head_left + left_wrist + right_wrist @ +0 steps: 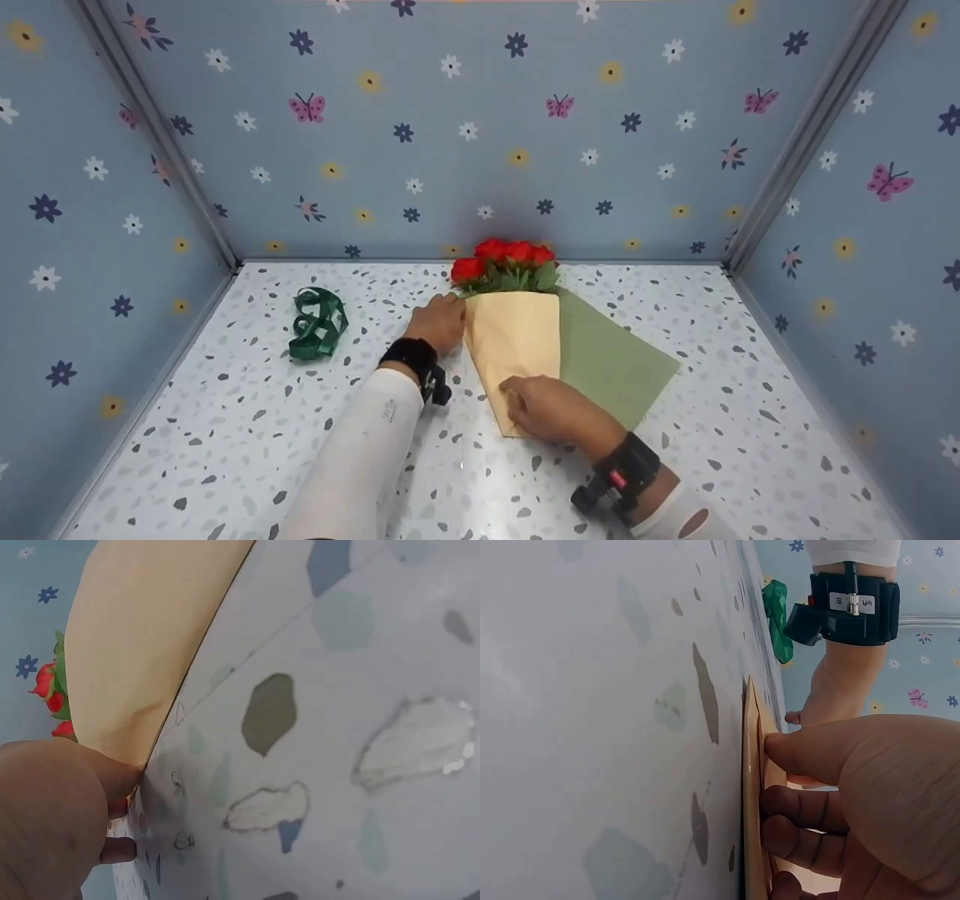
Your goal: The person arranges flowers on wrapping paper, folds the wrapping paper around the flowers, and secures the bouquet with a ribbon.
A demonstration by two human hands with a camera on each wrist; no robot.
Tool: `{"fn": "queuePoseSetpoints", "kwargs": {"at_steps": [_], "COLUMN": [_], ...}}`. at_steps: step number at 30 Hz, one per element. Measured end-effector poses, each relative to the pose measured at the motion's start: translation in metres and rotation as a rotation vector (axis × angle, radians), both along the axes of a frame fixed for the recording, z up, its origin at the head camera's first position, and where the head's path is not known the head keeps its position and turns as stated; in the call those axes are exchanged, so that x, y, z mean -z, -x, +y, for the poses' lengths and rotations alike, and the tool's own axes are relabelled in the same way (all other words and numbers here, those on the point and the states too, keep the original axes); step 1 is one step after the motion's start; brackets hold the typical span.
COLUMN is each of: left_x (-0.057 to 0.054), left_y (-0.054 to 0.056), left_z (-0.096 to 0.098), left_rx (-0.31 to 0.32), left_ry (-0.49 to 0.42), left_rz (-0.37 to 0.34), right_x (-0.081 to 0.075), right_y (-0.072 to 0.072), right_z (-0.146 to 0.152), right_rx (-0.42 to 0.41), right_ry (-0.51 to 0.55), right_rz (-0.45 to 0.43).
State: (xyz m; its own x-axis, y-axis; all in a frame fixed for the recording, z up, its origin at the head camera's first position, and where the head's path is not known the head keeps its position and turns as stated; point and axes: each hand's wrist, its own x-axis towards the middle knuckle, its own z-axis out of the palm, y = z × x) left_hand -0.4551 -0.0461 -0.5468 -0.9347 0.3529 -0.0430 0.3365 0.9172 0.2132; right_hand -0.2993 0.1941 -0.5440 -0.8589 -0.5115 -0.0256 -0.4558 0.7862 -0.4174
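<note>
A bunch of red roses [517,255] with green leaves lies at the back of the table, its stems hidden inside tan wrapping paper [517,330] folded over them. A green sheet part [619,360] spreads out flat on the right from under the tan fold. My left hand [439,322] pinches the paper's upper left edge, just below the blooms; the left wrist view shows its fingertips right at that edge. Lower down, my right hand [559,409] has thumb and bent fingers on the folded paper near its narrow bottom end, holding the layers by the left edge.
A loose coil of dark green ribbon [319,324] lies to the left on the speckled white table [247,450]. Blue patterned panels [480,135] stand behind and on both sides. Each wrist wears a black strap with a small camera.
</note>
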Motion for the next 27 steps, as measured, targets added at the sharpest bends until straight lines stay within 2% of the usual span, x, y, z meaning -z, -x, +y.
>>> {"fn": "queuePoseSetpoints", "kwargs": {"at_steps": [6,9,12,18,23,27], "left_x": [0.002,0.0,-0.001,0.002,0.002,0.001], "left_y": [0.006,0.002,-0.007,-0.035,-0.066,-0.091], "left_z": [0.002,0.007,0.012,0.016,0.017,0.019], "left_rx": [-0.042,-0.052,-0.063,-0.049,-0.041,-0.01], "left_ry": [0.068,0.095,0.074,-0.035,-0.135,-0.193], "left_rz": [-0.026,-0.017,-0.001,0.024,0.01,-0.001], "right_x": [0.0,-0.001,-0.002,-0.004,-0.002,-0.002], "right_y": [-0.002,-0.002,-0.003,-0.001,-0.001,0.0], "right_z": [-0.002,-0.002,-0.001,0.0,0.0,0.002], "right_rx": [-0.028,-0.033,-0.016,-0.002,-0.011,-0.021], "right_ry": [0.001,0.012,0.013,0.007,0.006,0.026], "right_rz": [0.031,0.036,0.017,0.001,0.008,0.026]}}
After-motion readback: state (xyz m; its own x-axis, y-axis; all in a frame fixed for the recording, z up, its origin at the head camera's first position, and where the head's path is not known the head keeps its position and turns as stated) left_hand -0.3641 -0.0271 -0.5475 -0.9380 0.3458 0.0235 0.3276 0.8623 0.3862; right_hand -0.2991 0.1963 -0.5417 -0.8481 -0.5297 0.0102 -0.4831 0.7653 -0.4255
